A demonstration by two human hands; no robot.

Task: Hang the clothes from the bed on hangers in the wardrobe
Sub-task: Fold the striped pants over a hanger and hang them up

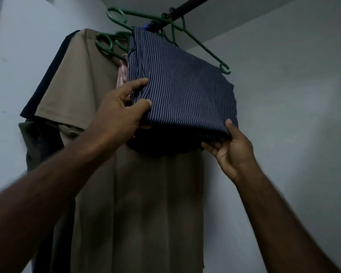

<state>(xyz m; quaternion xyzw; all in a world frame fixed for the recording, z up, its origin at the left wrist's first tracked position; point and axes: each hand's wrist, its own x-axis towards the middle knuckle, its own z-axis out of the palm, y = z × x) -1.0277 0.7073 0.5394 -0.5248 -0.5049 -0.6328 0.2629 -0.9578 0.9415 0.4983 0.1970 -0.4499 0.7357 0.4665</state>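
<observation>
— What do the hands hold?
— The left hand point(118, 113) pinches the left edge of the striped cloth point(181, 91), and the right hand point(230, 152) pinches its lower right corner, thumb on top. Both grips are closed on fabric.
— Where's the cloth?
— High in the wardrobe, on a green hanger point(203, 50) hooked over the dark rail point(187, 6), just in front of a tan shirt point(83, 79).

A navy striped garment point(181, 91), thin white lines on it, hangs folded over a green hanger point(211, 54) hooked on the dark rail point(187, 5). Just behind it a tan shirt point(83, 79) hangs full length, with more green hangers point(146, 17) alongside.
</observation>
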